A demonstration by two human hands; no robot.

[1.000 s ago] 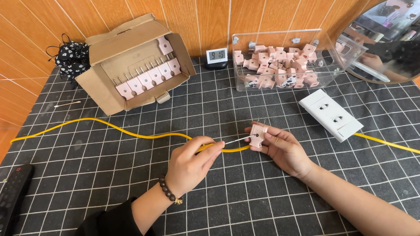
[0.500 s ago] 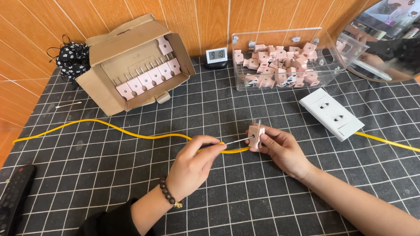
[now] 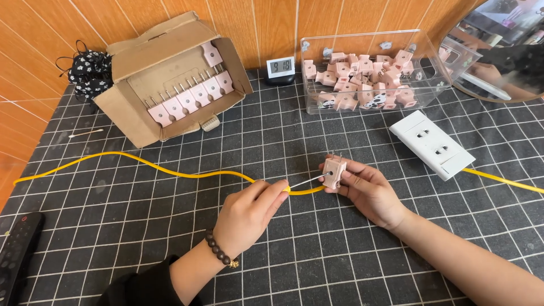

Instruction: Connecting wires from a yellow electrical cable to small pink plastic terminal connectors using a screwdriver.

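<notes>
— What's laid out in front of you, biggest first?

— The bench [image 3: 340, 272] with its black gridded mat. At the back left, an open cardboard box [image 3: 170, 79] with a row of pink plugs; at the back right, a clear plastic bin [image 3: 371, 71] heaped with more of them. A yellow cable [image 3: 170, 170] snakes across the mat, and a white socket block [image 3: 433, 144] lies to your right.

— And in your hands?

— Your right hand [image 3: 368, 192] has its fingers clamped on a pink plug [image 3: 333, 173], raised just above the mat at centre, prongs pointing up and away from you. Your left hand [image 3: 249, 212] pinches a thin screwdriver [image 3: 306, 181] — fingers closed on its yellow handle, the shaft lying nearly level, tip at the plug's side.

— How will the plug handle?

— Light, rigid, smooth plastic, I'd judge — likely to twist under the driver. Grip it by the flat sides, clear of the prongs, as you do.
</notes>
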